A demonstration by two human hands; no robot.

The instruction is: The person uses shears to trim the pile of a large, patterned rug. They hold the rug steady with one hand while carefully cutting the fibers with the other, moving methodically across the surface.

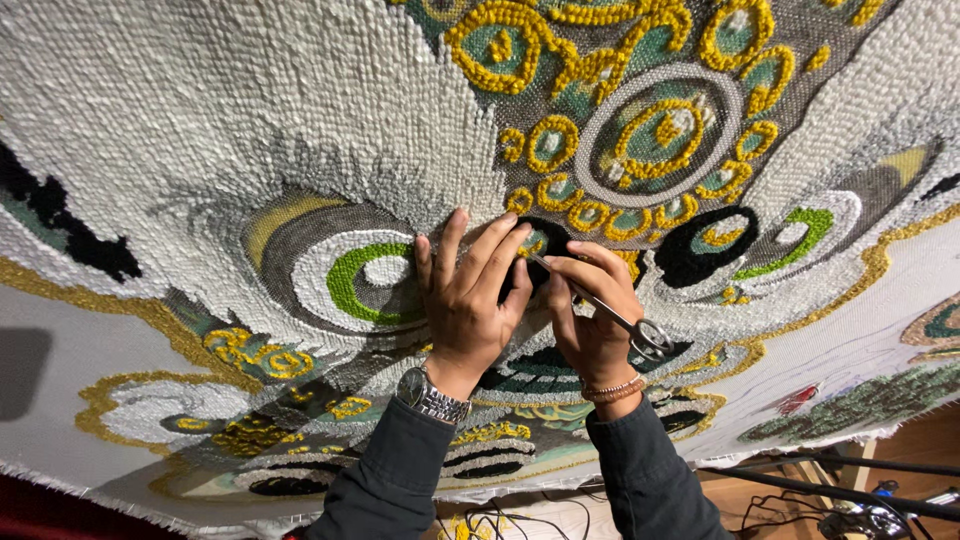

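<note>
Nearest the camera, two dark grey sleeves rise from the bottom edge toward a large tufted rug (200,120) stretched upright, which fills almost the whole view. Below the rug's frayed lower edge, at the right corner, a wooden floor (930,440) shows, crossed by black cables (800,480); at the left corner lies a dark red strip.

The left hand (468,295) wears a steel watch (432,397) and lies flat on the rug, fingers spread and open, tips beside a black patch (540,250) at the rug's middle. The right hand (590,320), with a beaded bracelet (613,390) at the wrist, has its fingers closed around metal scissors (600,310); the blades point up-left to the black patch, and the ring handles stick out to the right of the hand.

The rug's pile is looped and nubbly. Left of the black patch a green ring (350,285) sits inside white and grey arcs. A matching green arc (800,240) lies to its right. Above the patch, thick yellow loops (600,130) curl in chains and circles over teal and grey ground. Farther up and left, a broad field of white pile spreads out. Gold outlines edge the bare white backing below.
</note>
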